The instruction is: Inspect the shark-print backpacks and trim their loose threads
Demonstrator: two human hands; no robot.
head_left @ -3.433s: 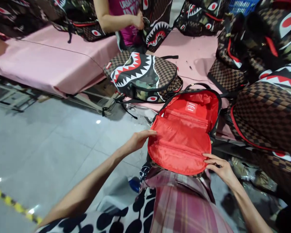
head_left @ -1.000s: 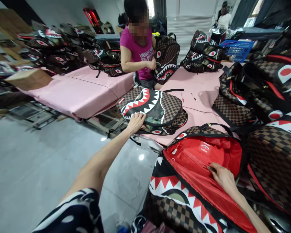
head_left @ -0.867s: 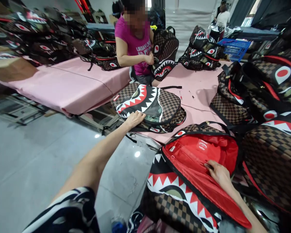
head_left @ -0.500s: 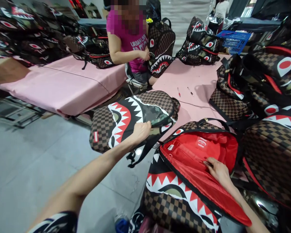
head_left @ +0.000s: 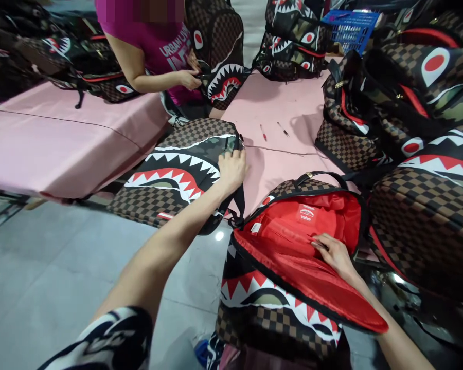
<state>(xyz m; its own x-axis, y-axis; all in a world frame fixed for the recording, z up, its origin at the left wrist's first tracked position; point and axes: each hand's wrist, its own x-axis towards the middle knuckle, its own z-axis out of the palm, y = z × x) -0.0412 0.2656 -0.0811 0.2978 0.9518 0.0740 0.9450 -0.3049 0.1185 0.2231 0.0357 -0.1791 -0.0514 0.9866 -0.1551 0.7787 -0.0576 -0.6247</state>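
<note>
A closed brown-checked backpack (head_left: 185, 139) with a shark-mouth print lies at the pink table's near edge. My left hand (head_left: 233, 168) is curled over its side, gripping it near the top. In front of me a second shark-print backpack (head_left: 278, 303) gapes wide, showing its red lining (head_left: 293, 246) and a printed label. My right hand (head_left: 334, 254) is inside the opening, its fingers pinched on a small, dark, narrow object (head_left: 321, 245), too small to name.
Two pens, a red one (head_left: 263, 132) and a dark one (head_left: 283, 129), lie on the pink tabletop (head_left: 273, 103). More backpacks (head_left: 424, 205) crowd the right. Across the table a person in a magenta shirt (head_left: 150, 56) handles another backpack (head_left: 224, 51). A blue basket (head_left: 351, 28) stands behind.
The closed backpack has swung round and settled farther onto the table edge, with my left hand still on it. My right hand stays inside the open backpack. The view has tilted down and right.
</note>
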